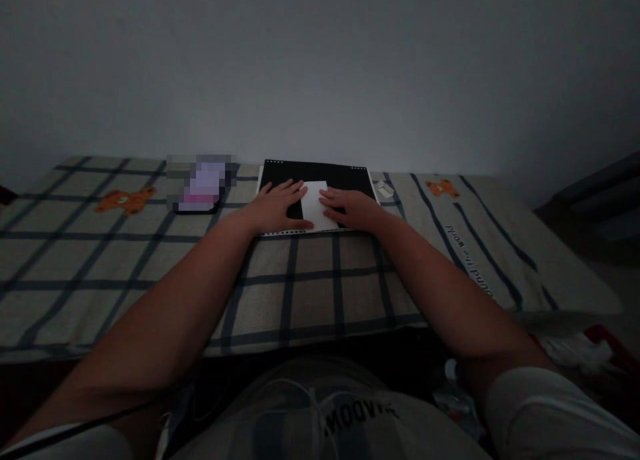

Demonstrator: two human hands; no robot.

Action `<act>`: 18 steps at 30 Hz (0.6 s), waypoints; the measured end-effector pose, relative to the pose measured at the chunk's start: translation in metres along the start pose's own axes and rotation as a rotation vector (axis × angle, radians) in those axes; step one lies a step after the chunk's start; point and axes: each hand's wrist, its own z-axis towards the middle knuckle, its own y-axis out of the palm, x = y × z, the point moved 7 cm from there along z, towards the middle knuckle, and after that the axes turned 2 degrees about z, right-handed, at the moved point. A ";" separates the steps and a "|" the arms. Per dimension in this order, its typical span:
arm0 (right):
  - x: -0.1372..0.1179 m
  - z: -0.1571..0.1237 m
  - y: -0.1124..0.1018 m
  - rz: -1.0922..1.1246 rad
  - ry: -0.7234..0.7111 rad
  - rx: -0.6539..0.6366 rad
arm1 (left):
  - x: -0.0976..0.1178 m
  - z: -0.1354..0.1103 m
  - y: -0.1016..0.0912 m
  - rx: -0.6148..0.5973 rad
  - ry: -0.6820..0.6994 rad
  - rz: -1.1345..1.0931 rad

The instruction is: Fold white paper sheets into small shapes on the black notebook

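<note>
A small white sheet of paper (315,203) lies on a black-covered pad with punched holes along its edges (320,170). My left hand (277,207) rests flat with fingers spread, its thumb and fingertips touching the paper's left side. From the other side, my right hand (353,208) lies with fingers stretched out over the paper's right edge. Both hands lean on the pad, and neither grips anything. White page edges show at the pad's sides and front.
A checked cloth with bear prints (310,280) covers the table, which stands against a grey wall (320,67). Left of the pad lies a phone, partly pixelated (203,187). A small crumpled white scrap (385,189) lies just right of the pad.
</note>
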 end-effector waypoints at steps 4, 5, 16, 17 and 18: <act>0.004 -0.003 -0.007 -0.062 0.047 0.033 | 0.008 0.000 -0.014 0.149 0.087 0.013; 0.005 -0.004 -0.011 -0.080 0.065 0.045 | 0.010 0.000 -0.016 0.174 0.117 0.016; -0.005 -0.005 -0.026 -0.112 0.084 0.071 | 0.014 -0.003 -0.023 0.263 0.146 0.025; -0.006 -0.005 -0.025 -0.079 0.070 0.080 | 0.015 -0.003 -0.023 0.266 0.148 0.025; -0.007 -0.004 -0.023 -0.042 0.056 0.085 | 0.016 -0.002 -0.023 0.266 0.155 0.028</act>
